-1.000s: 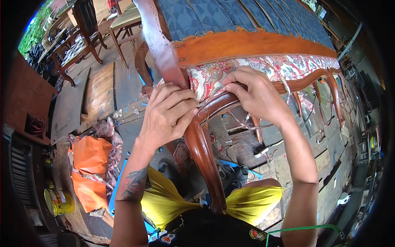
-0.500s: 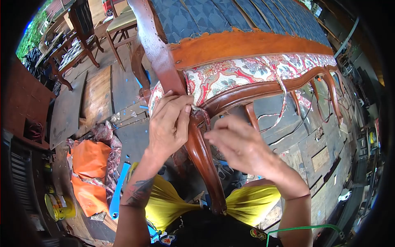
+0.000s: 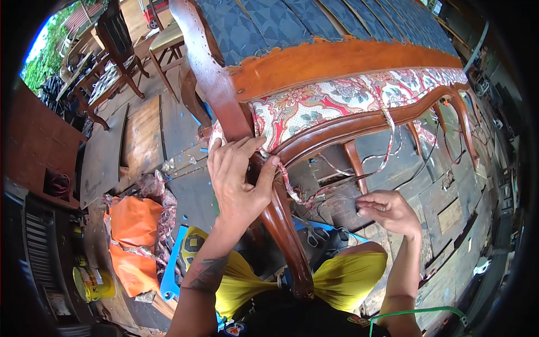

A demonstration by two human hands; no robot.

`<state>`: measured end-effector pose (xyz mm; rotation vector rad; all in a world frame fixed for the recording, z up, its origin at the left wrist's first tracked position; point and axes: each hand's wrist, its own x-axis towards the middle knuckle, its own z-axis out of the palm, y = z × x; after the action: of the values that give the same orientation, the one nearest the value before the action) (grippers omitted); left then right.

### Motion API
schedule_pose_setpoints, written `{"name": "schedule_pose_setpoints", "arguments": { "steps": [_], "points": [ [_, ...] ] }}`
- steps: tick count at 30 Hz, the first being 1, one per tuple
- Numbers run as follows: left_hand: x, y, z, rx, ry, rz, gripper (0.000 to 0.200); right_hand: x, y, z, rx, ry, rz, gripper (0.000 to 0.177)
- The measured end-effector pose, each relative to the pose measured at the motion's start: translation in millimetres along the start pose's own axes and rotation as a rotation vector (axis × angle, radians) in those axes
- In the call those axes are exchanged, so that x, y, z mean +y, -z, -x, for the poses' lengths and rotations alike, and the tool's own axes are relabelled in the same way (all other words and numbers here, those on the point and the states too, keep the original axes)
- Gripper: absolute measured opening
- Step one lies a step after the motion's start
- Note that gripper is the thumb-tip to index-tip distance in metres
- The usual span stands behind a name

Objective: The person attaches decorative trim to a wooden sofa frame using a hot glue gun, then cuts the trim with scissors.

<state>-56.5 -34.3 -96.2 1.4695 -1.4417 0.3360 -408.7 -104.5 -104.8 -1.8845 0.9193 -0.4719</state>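
Observation:
My left hand (image 3: 241, 180) rests over the front corner of a wooden-framed sofa, just above its polished front leg (image 3: 283, 236). Between its thumb and index finger is a patterned fabric piping cord (image 3: 289, 182), which hangs down from the corner along the leg. The cord matches the floral seat upholstery (image 3: 309, 106), whose edge meets the carved wooden rail (image 3: 331, 132). My right hand (image 3: 390, 213) is out to the right, low over the floor, with its fingers pinched. A small dark bit shows at its fingertips, and I cannot tell what it is.
Another length of piping (image 3: 388, 135) loops down from the seat to the floor. Scissors (image 3: 314, 236) lie near the leg. To the left are an orange bundle (image 3: 135, 224), a blue strip (image 3: 171, 269) and a yellow bucket (image 3: 95, 283). Chairs (image 3: 115, 33) stand behind.
My right hand has swung away from the corner, right and downward. More of the hanging piping now shows. My left hand stays at the corner, its thumb lifted a little wider.

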Motion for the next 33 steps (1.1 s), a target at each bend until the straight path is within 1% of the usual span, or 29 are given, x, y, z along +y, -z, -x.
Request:
{"name": "schedule_pose_setpoints", "arguments": {
  "steps": [2, 3, 4, 5, 6, 8, 9, 10, 11, 12, 14, 15, 16, 18, 20, 21, 22, 24, 25, 27, 28, 30, 31, 32, 33],
  "points": [
    [2, 4, -7, -0.020, -0.049, -0.030, 0.025, 49, 2, 17, 0.077, -0.269, -0.112, 0.031],
    [3, 7, -12, -0.033, -0.023, -0.014, 0.022, 64, 4, 26, 0.077, -0.270, -0.117, 0.031],
    [2, 10, -17, -0.045, 0.002, 0.004, 0.019, 77, 6, 34, 0.046, -0.324, 0.012, 0.032],
    [-1, 9, -23, -0.004, -0.009, 0.048, 0.020, 88, 8, 39, 0.016, -0.378, 0.140, 0.033],
    [-4, 9, -26, -0.011, -0.013, 0.047, 0.020, 98, 8, 41, 0.017, -0.380, 0.132, 0.033],
    [-10, 9, -26, 0.070, 0.103, 0.186, 0.019, 124, 3, 51, -0.020, -0.531, 0.072, 0.030],
    [-20, 6, -18, 0.099, 0.173, 0.264, 0.023, 174, 3, 58, -0.057, -0.437, 0.073, 0.032],
    [-29, 1, -7, 0.113, 0.260, 0.341, 0.027, 208, -4, 64, -0.042, -0.448, -0.275, 0.029],
    [-28, -3, -1, 0.095, 0.206, 0.364, 0.034, 249, -5, 66, -0.115, -0.152, 0.010, 0.030],
    [-21, -6, 4, 0.082, 0.153, 0.393, 0.041, 245, -23, 61, -0.017, -0.397, -0.014, 0.027],
    [-6, -10, 17, 0.025, 0.230, 0.449, 0.051, 310, -47, 54, -0.018, -0.015, 0.299, 0.031],
    [-14, -12, 22, -0.008, 0.128, 0.248, 0.055, 324, -61, 48, -0.003, -0.132, 0.101, 0.033],
    [-11, -13, 22, -0.037, 0.112, 0.305, 0.055, 334, -74, 42, 0.020, -0.247, -0.095, 0.035],
    [0, -18, 22, 0.047, 0.240, 0.468, 0.055, 377, -92, 29, 0.045, -0.193, 0.151, 0.041],
    [2, -12, 22, 0.057, 0.202, 0.260, 0.055, 362, -98, 17, 0.194, -0.303, 0.156, 0.044],
    [-3, -8, 23, 0.028, 0.093, 0.135, 0.053, 373, -106, 8, 0.258, -0.327, 0.103, 0.045],
    [-1, -9, 23, 0.050, 0.131, 0.169, 0.053, 383, -111, -1, 0.259, -0.366, -0.020, 0.045],
    [-2, -8, 25, 0.063, 0.167, 0.198, 0.053, 363, -127, -18, 0.299, -0.345, -0.069, 0.038],
    [0, -11, 23, 0.064, 0.158, 0.177, 0.053, 360, -135, -33, 0.289, -0.333, -0.085, 0.038],
    [5, -12, 22, 0.093, 0.166, 0.177, 0.053, 352, -157, -52, -0.211, -0.152, 0.258, 0.035],
    [3, -11, 22, 0.091, 0.158, 0.166, 0.053, 353, -168, -65, -0.212, -0.142, 0.248, 0.035],
    [-4, -7, 22, 0.077, 0.086, 0.124, 0.052, 356, -190, -98, -0.648, 0.226, 0.550, 0.042],
    [-1, -9, 23, 0.105, 0.135, 0.183, 0.050, 337, -202, -120, -0.753, 0.165, 0.582, 0.040],
    [-4, -6, 23, 0.076, 0.123, 0.174, 0.050, 315, -218, -141, -0.859, 0.102, 0.611, 0.038],
    [-3, -4, 24, 0.075, 0.145, 0.174, 0.050, 303, -237, -154, -0.881, 0.004, 0.465, 0.036]
  ]
}}
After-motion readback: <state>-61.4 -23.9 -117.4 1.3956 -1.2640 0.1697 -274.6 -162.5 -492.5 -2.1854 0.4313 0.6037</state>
